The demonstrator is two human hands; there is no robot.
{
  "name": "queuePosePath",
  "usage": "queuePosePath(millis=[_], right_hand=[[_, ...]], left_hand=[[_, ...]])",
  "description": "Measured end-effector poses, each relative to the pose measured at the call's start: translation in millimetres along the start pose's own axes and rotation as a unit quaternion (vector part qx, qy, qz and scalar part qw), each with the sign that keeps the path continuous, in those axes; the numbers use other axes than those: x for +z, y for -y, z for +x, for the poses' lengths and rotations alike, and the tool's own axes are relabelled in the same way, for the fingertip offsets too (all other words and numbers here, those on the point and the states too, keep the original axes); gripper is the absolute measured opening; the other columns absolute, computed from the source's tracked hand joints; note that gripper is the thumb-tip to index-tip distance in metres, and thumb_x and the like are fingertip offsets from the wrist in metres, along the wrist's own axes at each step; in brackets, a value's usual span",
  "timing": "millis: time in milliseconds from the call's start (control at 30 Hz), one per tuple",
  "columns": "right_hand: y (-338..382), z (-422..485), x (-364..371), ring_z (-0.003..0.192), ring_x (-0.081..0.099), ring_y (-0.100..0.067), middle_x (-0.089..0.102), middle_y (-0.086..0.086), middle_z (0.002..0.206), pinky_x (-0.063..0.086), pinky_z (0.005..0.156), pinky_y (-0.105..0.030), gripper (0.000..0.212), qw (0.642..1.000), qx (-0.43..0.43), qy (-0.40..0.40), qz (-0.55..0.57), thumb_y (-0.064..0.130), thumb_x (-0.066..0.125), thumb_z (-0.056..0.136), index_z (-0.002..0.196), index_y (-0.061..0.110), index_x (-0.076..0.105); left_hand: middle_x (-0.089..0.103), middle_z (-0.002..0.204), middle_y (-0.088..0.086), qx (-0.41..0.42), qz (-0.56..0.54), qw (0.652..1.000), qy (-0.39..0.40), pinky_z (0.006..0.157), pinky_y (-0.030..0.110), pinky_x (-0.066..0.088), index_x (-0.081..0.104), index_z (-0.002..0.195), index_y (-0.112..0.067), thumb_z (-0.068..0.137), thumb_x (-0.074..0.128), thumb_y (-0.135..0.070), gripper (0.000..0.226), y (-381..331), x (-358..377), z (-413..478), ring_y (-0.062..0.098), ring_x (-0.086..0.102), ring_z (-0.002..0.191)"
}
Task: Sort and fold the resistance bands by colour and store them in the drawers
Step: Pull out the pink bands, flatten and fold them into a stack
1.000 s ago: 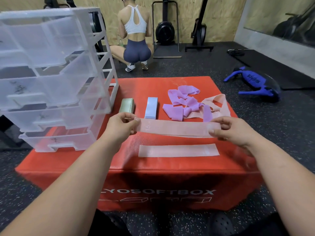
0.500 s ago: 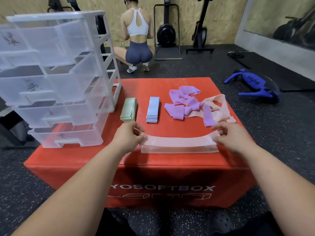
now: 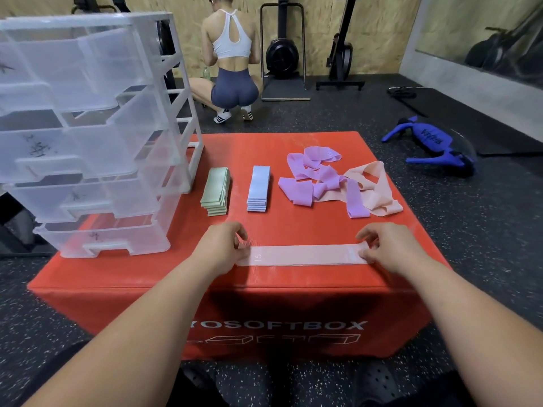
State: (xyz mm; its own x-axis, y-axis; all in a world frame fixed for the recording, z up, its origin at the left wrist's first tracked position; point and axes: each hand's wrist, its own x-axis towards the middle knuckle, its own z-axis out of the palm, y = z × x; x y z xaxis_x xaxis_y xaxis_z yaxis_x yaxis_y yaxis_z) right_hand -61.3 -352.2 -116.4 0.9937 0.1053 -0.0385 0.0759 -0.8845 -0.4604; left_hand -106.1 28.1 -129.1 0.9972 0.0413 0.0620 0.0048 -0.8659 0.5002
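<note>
Surface: a red padded bench (image 3: pixel 147 277) is set on dark speckled gym flooring, with white lettering on its near face.
Left hand (image 3: pixel 223 245): placed at the bench's near edge, left of centre; its curled fingertips are clamped on the left end of the pink band (image 3: pixel 302 255).
Right hand (image 3: pixel 390 245): placed at the bench's near edge, right of centre; the band's right end is pinched under its curled fingertips.
Where the band lies: flat and straight along the bench's near edge, spanned between both hands.
Step in hand: judged to be squaring the band before it is folded.
Doing it well: both ends should be held level, the long edges matched, and the fabric smoothed without being stretched; the fold should then be sized like the finished stacks.
Band's look: pale peach-pink woven fabric, marked "15" near the left end, with a lighter patch near the right end.
Mid-bench: a green stack (image 3: pixel 216 190) and a blue stack (image 3: pixel 258 188) are set side by side, folded.
Bench's far right: purple bands (image 3: pixel 311 177) and loose pink bands (image 3: pixel 376 189) are tangled together, unsorted.
Bench's far left: a clear plastic drawer unit (image 3: pixel 97 136) is stood there.
Beyond the bench: a crouching person (image 3: pixel 232 69), facing away, is seen.
</note>
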Motion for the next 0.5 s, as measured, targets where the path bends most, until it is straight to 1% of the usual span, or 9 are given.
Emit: queuePosePath(millis=[67,133,200,233,300,367,433,500], right_hand=[[-2,1,-1,0.075,0.065,-0.006,0.071,0.009,0.086,0.054,0.079,-0.028,0.031,1.000,-0.007,0.005,-0.014,0.020,0.090,0.071,0.096,0.032,0.076],[-3,2,-4,0.079,0.064,-0.005,0.071,0.008,0.093,0.052,0.080,-0.028,0.033,0.999,-0.020,0.008,-0.027,0.023,0.091,0.071,0.096,0.036,0.074],[-3,0,-10,0.087,0.066,-0.007,0.071,0.010,0.099,0.051,0.083,-0.028,0.039,0.999,-0.028,0.024,-0.024,0.026,0.092,0.070,0.103,0.037,0.074],[-3,-1,-13,0.092,0.066,-0.007,0.070,0.012,0.103,0.051,0.086,-0.028,0.044,0.998,-0.032,0.040,-0.019,0.027,0.093,0.069,0.107,0.037,0.074],[-4,-3,-18,0.102,0.066,-0.008,0.070,0.014,0.109,0.053,0.095,-0.028,0.052,0.996,-0.048,0.080,-0.018,0.026,0.095,0.067,0.113,0.035,0.074],[-4,-5,-20,0.104,0.067,-0.008,0.071,0.014,0.109,0.054,0.099,-0.030,0.051,0.993,-0.059,0.097,-0.029,0.024,0.095,0.066,0.111,0.037,0.075],[-5,-6,-21,0.102,0.067,-0.008,0.071,0.014,0.106,0.054,0.098,-0.031,0.045,0.993,-0.065,0.091,-0.035,0.022,0.095,0.066,0.104,0.039,0.076],[-4,-7,-22,0.100,0.067,-0.008,0.071,0.013,0.104,0.054,0.096,-0.031,0.044,0.993,-0.072,0.086,-0.043,0.022,0.095,0.067,0.102,0.040,0.076]], left_hand=[[0.065,0.083,-0.008,0.008,0.017,1.000,0.006,0.061,0.027,0.044,0.068,0.099,-0.027,0.085,0.085,-0.027,0.022,1,-1,0,0.011,0.060,0.075],[0.064,0.090,-0.009,0.018,0.038,0.999,0.002,0.065,0.031,0.047,0.068,0.103,-0.029,0.083,0.086,-0.028,0.027,-1,-6,3,0.013,0.061,0.078],[0.063,0.097,-0.009,0.032,0.042,0.999,0.009,0.072,0.034,0.053,0.069,0.108,-0.029,0.080,0.087,-0.027,0.033,-1,-13,5,0.015,0.064,0.081],[0.064,0.101,-0.009,0.038,0.037,0.998,0.025,0.075,0.034,0.055,0.070,0.112,-0.030,0.079,0.087,-0.028,0.037,-1,-16,5,0.013,0.065,0.083],[0.066,0.110,-0.013,0.056,0.035,0.994,0.082,0.080,0.032,0.057,0.069,0.120,-0.033,0.076,0.089,-0.030,0.049,1,-23,2,0.008,0.066,0.088],[0.067,0.111,-0.017,0.071,0.056,0.988,0.125,0.084,0.032,0.057,0.069,0.125,-0.034,0.073,0.092,-0.030,0.057,1,-27,-2,0.007,0.066,0.090],[0.069,0.108,-0.017,0.079,0.072,0.986,0.129,0.086,0.031,0.056,0.070,0.126,-0.032,0.073,0.092,-0.026,0.058,0,-27,-3,0.008,0.066,0.089],[0.069,0.108,-0.018,0.081,0.071,0.986,0.123,0.084,0.027,0.055,0.070,0.126,-0.030,0.073,0.091,-0.024,0.057,-1,-27,-3,0.007,0.066,0.090]])
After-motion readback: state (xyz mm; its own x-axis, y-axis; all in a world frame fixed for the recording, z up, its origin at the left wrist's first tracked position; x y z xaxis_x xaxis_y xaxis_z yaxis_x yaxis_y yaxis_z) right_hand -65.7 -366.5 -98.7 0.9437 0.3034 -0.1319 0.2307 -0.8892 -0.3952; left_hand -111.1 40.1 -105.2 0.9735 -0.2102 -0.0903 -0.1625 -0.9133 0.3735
